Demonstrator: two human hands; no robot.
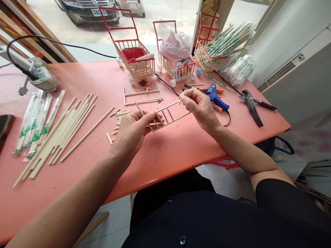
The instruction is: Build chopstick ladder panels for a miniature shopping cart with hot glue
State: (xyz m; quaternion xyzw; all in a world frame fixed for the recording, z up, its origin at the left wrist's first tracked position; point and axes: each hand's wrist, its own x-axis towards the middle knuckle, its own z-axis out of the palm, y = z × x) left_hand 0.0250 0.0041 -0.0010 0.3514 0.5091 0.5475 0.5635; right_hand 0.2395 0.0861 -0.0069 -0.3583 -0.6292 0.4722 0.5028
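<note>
My left hand grips the near end of a small ladder-like frame of chopsticks, held just above the pink table. Its fingers are curled round the frame's rails. My right hand pinches a short stick piece at the frame's far end, fingers closed on it. A second rectangular stick frame lies flat on the table behind the hands. Short cut stick pieces lie scattered left of my left hand.
Long bare chopsticks and wrapped ones lie at the left. A blue glue gun and cutters lie at the right. Three small stick carts stand at the back, one with wrapped chopsticks. A tape roll sits far left.
</note>
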